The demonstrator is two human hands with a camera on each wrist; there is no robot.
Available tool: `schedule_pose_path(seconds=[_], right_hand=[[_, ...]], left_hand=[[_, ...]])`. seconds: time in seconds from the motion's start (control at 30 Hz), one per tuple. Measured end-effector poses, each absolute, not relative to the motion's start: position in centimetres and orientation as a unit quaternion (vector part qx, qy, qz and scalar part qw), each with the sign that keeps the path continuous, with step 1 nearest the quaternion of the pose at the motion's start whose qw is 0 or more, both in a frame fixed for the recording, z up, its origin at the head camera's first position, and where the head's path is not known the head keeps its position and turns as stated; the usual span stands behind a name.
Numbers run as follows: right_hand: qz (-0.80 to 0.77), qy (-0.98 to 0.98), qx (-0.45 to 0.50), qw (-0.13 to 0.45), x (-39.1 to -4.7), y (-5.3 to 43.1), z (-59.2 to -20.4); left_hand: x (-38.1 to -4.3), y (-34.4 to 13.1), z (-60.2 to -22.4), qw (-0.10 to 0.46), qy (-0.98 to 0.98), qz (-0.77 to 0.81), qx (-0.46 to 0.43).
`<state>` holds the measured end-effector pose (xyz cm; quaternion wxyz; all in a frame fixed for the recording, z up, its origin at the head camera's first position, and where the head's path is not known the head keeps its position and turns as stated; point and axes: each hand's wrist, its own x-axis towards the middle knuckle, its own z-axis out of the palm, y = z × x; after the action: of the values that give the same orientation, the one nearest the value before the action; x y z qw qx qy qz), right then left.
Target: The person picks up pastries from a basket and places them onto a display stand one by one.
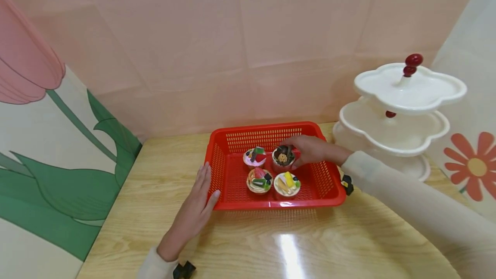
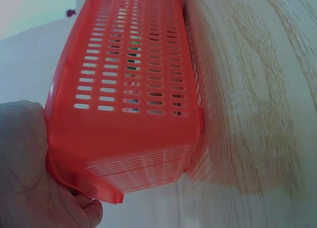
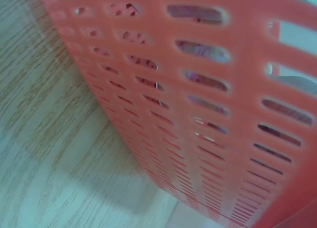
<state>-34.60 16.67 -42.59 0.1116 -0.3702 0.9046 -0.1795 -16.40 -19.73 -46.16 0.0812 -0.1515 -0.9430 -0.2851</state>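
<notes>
A red plastic basket (image 1: 236, 206) with slotted walls holds several cupcakes. My right hand (image 1: 310, 150) reaches over its right side and grips a dark chocolate-topped cupcake (image 1: 282, 156) at the back right. Left of that is a cupcake with pink cream (image 1: 254, 157); in front are a strawberry-topped cupcake (image 1: 259, 180) and a cream cupcake with yellow fruit (image 1: 287, 184). Against the basket's left rim lies my left hand (image 1: 195, 203), fingers extended along it; the left wrist view shows the palm at the basket corner. In the right wrist view the basket wall (image 3: 163, 99) hides the right hand.
A white three-tier stand (image 1: 395, 130) with red knobs stands right of the basket, close to the right forearm. The wooden table (image 1: 155, 175) runs up to a pink backdrop (image 1: 232, 55). Floral panels flank both sides.
</notes>
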Motion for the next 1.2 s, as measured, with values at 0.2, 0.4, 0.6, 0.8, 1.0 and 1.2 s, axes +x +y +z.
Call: schedule_pose_path(seconds=[0.2, 0.4, 0.6, 0.8, 1.0, 1.2], right_hand=[[-0.165, 0.908, -0.370, 0.104, -34.40, 16.45, -42.57], [-0.148, 0.914, -0.362, 0.104, -34.22, 16.25, -42.53], [-0.141, 0.920, -0.355, 0.093, -34.10, 16.30, -42.49], [-0.159, 0.918, -0.354, 0.084, -34.14, 16.58, -42.74], [-0.208, 0.916, -0.331, 0.096, -34.36, 16.65, -42.85], [-0.270, 0.901, -0.331, 0.080, -34.27, 16.98, -42.65]], left_hand=[[-16.44, -19.74, -46.21, 0.086, -0.942, -0.285, -0.155], [-16.38, -19.87, -46.24, 0.085, -0.943, -0.282, -0.152], [-16.41, -19.82, -46.17, 0.086, -0.941, -0.289, -0.153], [-16.56, -19.72, -46.32, 0.088, -0.940, -0.291, -0.155], [-16.57, -19.65, -46.36, 0.087, -0.940, -0.297, -0.146], [-16.58, -19.47, -46.33, 0.097, -0.941, -0.291, -0.145]])
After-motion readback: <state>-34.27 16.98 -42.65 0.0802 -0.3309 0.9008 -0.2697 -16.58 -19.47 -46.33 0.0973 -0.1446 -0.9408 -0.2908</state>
